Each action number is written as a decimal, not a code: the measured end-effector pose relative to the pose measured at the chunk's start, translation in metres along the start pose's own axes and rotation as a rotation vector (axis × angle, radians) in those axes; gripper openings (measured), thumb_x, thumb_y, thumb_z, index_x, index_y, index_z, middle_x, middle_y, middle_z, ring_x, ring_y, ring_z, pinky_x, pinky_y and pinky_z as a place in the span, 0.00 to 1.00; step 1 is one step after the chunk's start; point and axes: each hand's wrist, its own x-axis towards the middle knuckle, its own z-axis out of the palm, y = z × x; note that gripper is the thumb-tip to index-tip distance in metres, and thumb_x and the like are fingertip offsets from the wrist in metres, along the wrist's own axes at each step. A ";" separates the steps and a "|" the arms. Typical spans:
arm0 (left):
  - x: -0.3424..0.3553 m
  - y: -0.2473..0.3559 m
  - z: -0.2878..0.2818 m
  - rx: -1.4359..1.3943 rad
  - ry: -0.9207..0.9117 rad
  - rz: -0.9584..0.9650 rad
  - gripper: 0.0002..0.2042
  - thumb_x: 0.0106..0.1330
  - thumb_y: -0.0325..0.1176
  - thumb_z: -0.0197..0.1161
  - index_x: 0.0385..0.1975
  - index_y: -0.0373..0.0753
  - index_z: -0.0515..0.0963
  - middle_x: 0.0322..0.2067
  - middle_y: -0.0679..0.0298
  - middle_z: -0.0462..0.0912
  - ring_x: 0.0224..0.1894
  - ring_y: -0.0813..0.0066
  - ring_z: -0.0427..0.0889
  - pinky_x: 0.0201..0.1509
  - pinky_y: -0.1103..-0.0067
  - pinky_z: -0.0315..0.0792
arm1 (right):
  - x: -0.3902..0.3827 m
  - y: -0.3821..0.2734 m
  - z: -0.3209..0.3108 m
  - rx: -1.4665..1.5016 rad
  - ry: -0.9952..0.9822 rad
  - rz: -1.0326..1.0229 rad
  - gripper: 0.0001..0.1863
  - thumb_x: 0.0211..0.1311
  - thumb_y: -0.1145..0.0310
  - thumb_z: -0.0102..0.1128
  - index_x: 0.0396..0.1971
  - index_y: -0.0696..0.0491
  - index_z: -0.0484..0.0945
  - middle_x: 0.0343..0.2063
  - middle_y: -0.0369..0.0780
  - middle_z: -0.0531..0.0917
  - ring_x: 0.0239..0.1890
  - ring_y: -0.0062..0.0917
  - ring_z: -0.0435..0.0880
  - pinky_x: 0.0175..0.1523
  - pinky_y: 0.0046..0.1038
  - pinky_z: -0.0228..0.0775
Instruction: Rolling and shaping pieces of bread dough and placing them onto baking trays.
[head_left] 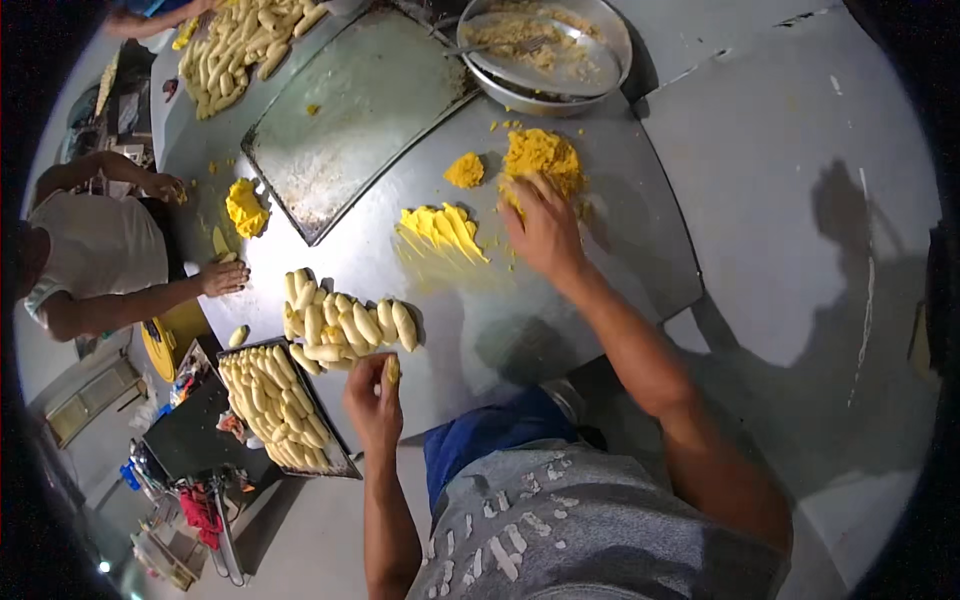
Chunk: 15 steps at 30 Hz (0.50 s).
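Dough [541, 156], a yellow lump near the table's [480, 310] far edge, lies under the right hand's [545, 228] spread fingertips. Near the front edge, the left hand [373, 395] pinches a small dough piece [392, 371] beside the shaped rolls [345, 328].

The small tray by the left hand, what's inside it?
The small tray holds rows of pale dough rolls, packed close. Its bottom is hidden under them.

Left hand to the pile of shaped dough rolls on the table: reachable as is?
Probably yes. The left hand sits just below the pile of dough rolls with nothing between, though its fingers already pinch a yellow dough piece.
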 end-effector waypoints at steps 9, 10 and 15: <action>0.065 0.025 0.023 -0.173 -0.088 0.167 0.05 0.78 0.24 0.69 0.44 0.30 0.88 0.36 0.61 0.85 0.37 0.74 0.82 0.44 0.76 0.77 | 0.071 -0.004 0.071 -0.138 -0.254 -0.040 0.21 0.76 0.69 0.63 0.66 0.53 0.85 0.66 0.51 0.82 0.72 0.52 0.79 0.77 0.48 0.73; 0.067 0.029 0.020 -0.157 -0.114 0.193 0.05 0.78 0.24 0.69 0.44 0.30 0.88 0.36 0.61 0.85 0.37 0.74 0.82 0.44 0.76 0.77 | 0.071 0.006 0.080 -0.148 -0.282 -0.096 0.21 0.76 0.70 0.63 0.65 0.53 0.86 0.67 0.51 0.82 0.74 0.52 0.77 0.78 0.48 0.71; 0.069 -0.010 -0.004 -0.251 -0.136 0.122 0.04 0.77 0.24 0.69 0.44 0.31 0.88 0.36 0.60 0.85 0.37 0.72 0.83 0.44 0.75 0.77 | 0.069 0.010 0.082 -0.240 -0.380 -0.159 0.18 0.74 0.73 0.63 0.60 0.52 0.89 0.65 0.50 0.83 0.71 0.50 0.79 0.76 0.51 0.72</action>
